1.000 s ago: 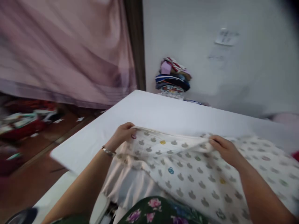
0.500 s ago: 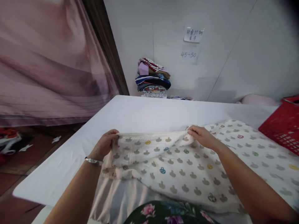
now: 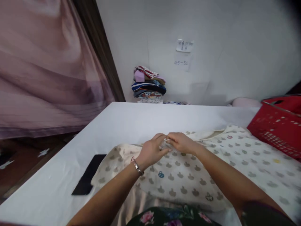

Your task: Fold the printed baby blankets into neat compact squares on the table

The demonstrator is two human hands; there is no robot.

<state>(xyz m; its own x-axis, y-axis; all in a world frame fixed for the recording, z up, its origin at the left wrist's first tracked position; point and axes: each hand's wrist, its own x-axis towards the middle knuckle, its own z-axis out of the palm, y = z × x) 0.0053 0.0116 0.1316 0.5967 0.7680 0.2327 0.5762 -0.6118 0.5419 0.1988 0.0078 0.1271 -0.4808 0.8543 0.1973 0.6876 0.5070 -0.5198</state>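
Note:
A cream cloth [image 3: 178, 182] with grey motifs and a few coloured ones lies spread over the near part of the white table. At its far edge, both hands meet in the middle. My left hand [image 3: 152, 152], with a silver bracelet at the wrist, has its fingers curled on the edge, thumb pointing right. My right hand [image 3: 182, 142] pinches a bunched bit of that edge, fingertips touching the left ones. The exact grip between the fingertips is partly hidden.
A flat black object [image 3: 88, 175] lies left of the cloth on the white table [image 3: 131, 121]. A red plastic basket [image 3: 279, 125] stands at the right. Folded fabrics form a stack [image 3: 148, 84] by the back wall. A pink curtain [image 3: 47, 69] hangs at the left.
My left hand has moved right along the cloth's edge to my right hand, which has shifted left. The cloth's left part has dropped flat, and the black object has come into sight.

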